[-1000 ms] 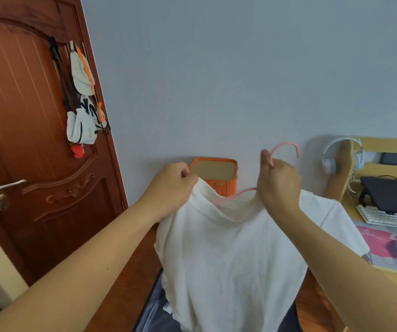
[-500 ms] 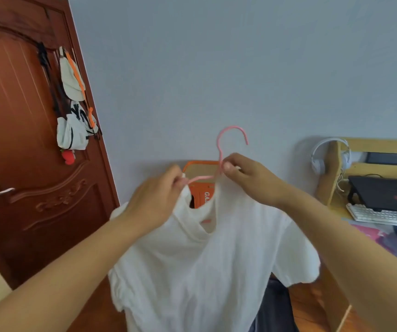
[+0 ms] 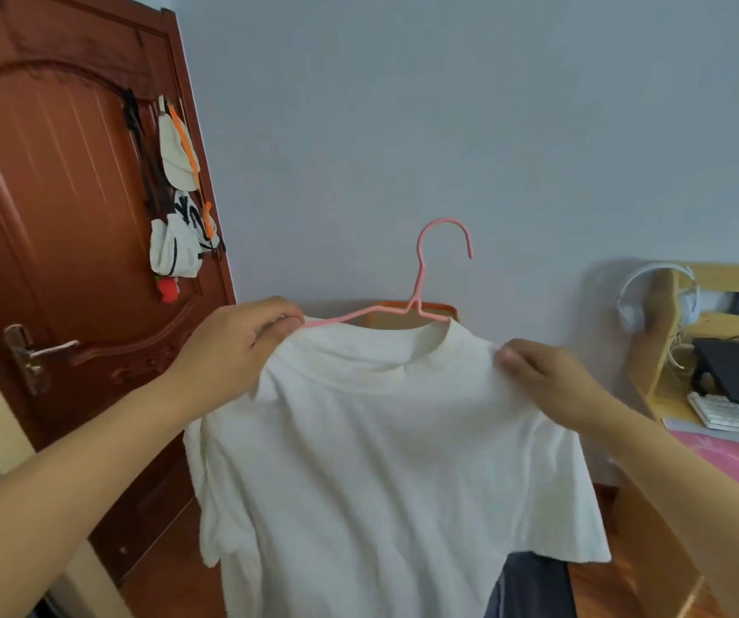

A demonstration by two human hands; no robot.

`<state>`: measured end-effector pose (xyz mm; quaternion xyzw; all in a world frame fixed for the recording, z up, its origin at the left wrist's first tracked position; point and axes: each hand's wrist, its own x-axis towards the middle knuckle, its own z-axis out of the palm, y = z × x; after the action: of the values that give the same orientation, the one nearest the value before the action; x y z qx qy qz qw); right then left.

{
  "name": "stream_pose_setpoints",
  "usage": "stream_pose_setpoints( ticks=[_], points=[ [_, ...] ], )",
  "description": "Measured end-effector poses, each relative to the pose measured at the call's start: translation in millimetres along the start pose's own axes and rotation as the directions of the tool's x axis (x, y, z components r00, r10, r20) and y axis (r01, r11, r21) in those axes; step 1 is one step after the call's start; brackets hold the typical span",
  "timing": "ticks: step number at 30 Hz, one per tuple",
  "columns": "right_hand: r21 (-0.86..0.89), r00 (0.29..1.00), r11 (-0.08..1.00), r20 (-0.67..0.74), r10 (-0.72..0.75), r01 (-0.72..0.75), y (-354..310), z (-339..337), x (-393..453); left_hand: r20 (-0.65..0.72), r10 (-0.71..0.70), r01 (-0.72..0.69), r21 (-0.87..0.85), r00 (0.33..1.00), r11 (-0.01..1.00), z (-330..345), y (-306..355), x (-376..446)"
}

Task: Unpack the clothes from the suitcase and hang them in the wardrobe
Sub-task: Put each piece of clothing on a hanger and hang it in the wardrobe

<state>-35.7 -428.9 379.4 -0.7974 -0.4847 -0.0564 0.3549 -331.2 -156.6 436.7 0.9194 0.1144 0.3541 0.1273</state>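
A white T-shirt [image 3: 385,475] hangs in front of me on a thin pink hanger [image 3: 421,278], whose hook stands upright above the collar. My left hand [image 3: 234,350] pinches the shirt's left shoulder together with the hanger's left arm. My right hand [image 3: 545,381] pinches the fabric of the right shoulder. The hanger's right arm is hidden inside the shirt. Below the shirt's hem, a dark grey piece [image 3: 532,586] of the suitcase or its contents shows. No wardrobe is in view.
A brown wooden door [image 3: 46,243] with caps hung on it stands at the left. An orange box [image 3: 403,316] sits against the grey wall behind the shirt. At the right, a wooden desk [image 3: 666,394] holds white headphones [image 3: 635,301], a keyboard and a laptop.
My right hand let go of the hanger's neck and moved right to the shirt's shoulder. The collar now sits around the hanger, and the shirt hangs spread out between both hands.
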Motion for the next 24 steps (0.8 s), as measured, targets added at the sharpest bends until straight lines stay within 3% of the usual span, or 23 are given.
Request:
stream_pose_setpoints(
  ticks=[3, 6, 9, 12, 14, 15, 17, 21, 24],
  points=[
    [-0.038, 0.992, 0.994, -0.072, -0.101, 0.098, -8, 7, -3, 0.114, -0.027, 0.022, 0.040, 0.993, 0.999, -7, -2, -8],
    [-0.049, 0.981, 0.988, -0.120, -0.152, 0.147, -26, 6, 4, 0.227, -0.028, -0.020, 0.207, 0.974, 0.978, -6, 8, -10],
    [0.023, 0.975, 0.981, -0.113, -0.190, 0.194, -38, -3, 11, 0.169, -0.015, -0.018, 0.195, 0.986, 0.981, -10, 13, -5],
    [0.128, 0.977, 0.972, -0.110, -0.182, 0.195, -37, -17, 13, 0.100, 0.093, -0.123, 0.369, 0.991, 0.921, -26, 8, -14],
    [0.166, 0.984, 0.979, -0.152, -0.094, 0.119, -29, -29, 18, -0.090, 0.003, 0.035, 0.411, 0.996, 0.911, -29, 1, -30],
    [0.187, 0.984, 0.979, -0.173, -0.048, 0.081, -25, -32, 20, -0.175, -0.135, 0.187, 0.332, 0.975, 0.924, -27, -4, -41],
    [0.227, 0.982, 0.973, -0.189, 0.013, 0.031, -16, -31, 24, -0.197, -0.406, 0.428, 0.084, 0.892, 0.900, -12, -16, -58],
    [0.073, 0.984, 0.996, -0.175, -0.042, 0.055, -7, -20, 20, -0.228, -0.459, 0.435, -0.146, 0.859, 0.888, -7, -51, -65],
    [-0.119, 0.978, 0.981, -0.129, -0.165, 0.150, 2, -16, 14, -0.116, -0.592, 0.563, -0.211, 0.797, 0.799, -44, -68, -48]
  ],
)
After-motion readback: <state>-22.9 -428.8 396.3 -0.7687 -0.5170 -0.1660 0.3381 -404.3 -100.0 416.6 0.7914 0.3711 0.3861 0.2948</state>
